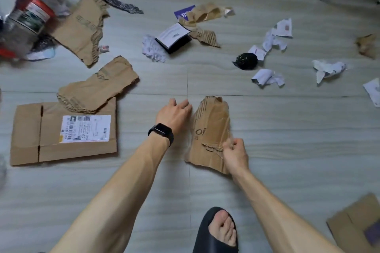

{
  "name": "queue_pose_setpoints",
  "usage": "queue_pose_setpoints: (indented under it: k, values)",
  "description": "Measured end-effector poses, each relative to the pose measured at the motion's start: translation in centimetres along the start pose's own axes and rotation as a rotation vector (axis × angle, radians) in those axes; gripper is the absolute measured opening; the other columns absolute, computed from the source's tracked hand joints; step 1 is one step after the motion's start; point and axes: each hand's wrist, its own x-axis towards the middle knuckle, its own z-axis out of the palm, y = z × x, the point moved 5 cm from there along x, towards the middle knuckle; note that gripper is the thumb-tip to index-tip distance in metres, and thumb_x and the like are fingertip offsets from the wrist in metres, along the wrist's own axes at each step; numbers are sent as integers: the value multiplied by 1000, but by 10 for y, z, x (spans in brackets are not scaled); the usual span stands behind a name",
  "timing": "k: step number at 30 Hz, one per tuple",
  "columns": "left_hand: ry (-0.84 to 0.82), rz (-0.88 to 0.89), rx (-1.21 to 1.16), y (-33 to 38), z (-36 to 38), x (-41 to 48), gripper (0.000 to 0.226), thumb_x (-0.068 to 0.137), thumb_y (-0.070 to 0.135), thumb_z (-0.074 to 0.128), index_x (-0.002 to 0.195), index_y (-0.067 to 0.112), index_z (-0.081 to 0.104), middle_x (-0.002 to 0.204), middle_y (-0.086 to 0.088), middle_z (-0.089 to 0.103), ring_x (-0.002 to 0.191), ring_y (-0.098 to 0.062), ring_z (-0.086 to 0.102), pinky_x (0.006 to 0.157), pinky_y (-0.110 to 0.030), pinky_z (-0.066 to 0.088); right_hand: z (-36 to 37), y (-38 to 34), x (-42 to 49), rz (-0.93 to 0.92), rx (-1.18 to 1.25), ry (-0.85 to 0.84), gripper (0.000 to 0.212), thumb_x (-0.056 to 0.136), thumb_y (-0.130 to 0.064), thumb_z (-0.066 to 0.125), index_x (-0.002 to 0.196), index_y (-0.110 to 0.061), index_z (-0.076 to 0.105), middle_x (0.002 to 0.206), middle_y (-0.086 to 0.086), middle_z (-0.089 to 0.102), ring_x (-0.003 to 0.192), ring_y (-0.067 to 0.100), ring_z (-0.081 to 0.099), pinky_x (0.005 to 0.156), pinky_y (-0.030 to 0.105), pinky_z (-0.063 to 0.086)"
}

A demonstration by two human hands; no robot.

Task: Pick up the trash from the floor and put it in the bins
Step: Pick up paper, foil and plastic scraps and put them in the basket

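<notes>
A torn brown cardboard piece (pixel 209 127) lies on the grey floor at the centre. My right hand (pixel 235 153) pinches its lower right edge. My left hand (pixel 174 115), with a black watch on the wrist, rests at the piece's upper left edge, fingers bent, touching or just beside it. No bin is in view.
Flat cardboard with a shipping label (pixel 63 133) and two torn cardboard pieces (pixel 96 86) (pixel 82 26) lie left. Crushed plastic bottles (pixel 28 18) sit far left. Crumpled papers (pixel 267 77), a black wad (pixel 245 61) and a black booklet (pixel 174 37) are scattered beyond. My sandalled foot (pixel 218 232) is below.
</notes>
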Motion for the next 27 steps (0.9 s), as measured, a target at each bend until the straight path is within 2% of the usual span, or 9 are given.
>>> queue_pose_setpoints:
  k: [2,5,7,10,12,16,24,27]
  values:
    - [-6,13,-10,9,6,-8,25,101,10,39,122,13,54,123,-3,54,112,-27,45,72,-39,52,-4,3,0,5,-7,0,17,101,-27,45,112,-16,50,108,5,61,97,26,56,80,33,44]
    - [-69,-1,-19,17,20,-35,27,100,7,38,123,9,53,118,-10,59,111,-30,52,80,-41,51,-7,3,1,22,-33,-11,19,102,-28,43,114,-15,48,112,9,62,99,29,56,85,36,46]
    - [-118,-57,-80,7,23,-62,33,99,7,40,129,13,51,120,-11,60,110,-31,56,85,-41,49,-7,-3,-4,21,-48,-27,21,102,-26,42,116,-11,46,116,16,62,106,35,57,90,40,47]
    - [-102,-202,-204,-18,16,-109,35,94,7,45,122,24,57,118,-3,63,108,-28,58,76,-34,46,-1,-7,-19,19,-118,-97,23,100,-25,43,116,-8,46,118,21,62,110,39,58,92,40,48]
    - [-42,-307,-242,-47,-2,-152,28,96,14,47,116,29,59,113,1,65,105,-25,58,72,-32,43,11,-16,-43,-13,-108,-144,20,98,-27,45,110,-11,48,112,18,64,104,36,59,89,40,49]
    - [140,-476,-256,-117,-63,-244,23,97,28,46,117,28,59,117,1,64,108,-24,58,82,-36,49,43,-53,-111,-136,-22,-221,18,96,-24,46,112,-14,47,111,15,63,100,34,57,80,36,44]
    - [502,-842,-212,-212,-164,-455,25,94,25,44,112,29,61,117,-3,60,104,-31,60,83,-37,49,107,-121,-260,-406,41,-389,21,96,-26,49,114,-15,50,113,15,65,105,36,58,90,42,49]
    - [479,-964,-203,-223,-162,-523,24,95,25,43,114,27,59,119,-3,61,106,-32,60,84,-38,48,124,-137,-308,-484,29,-429,23,95,-31,49,113,-15,50,113,16,64,105,37,58,91,44,49]
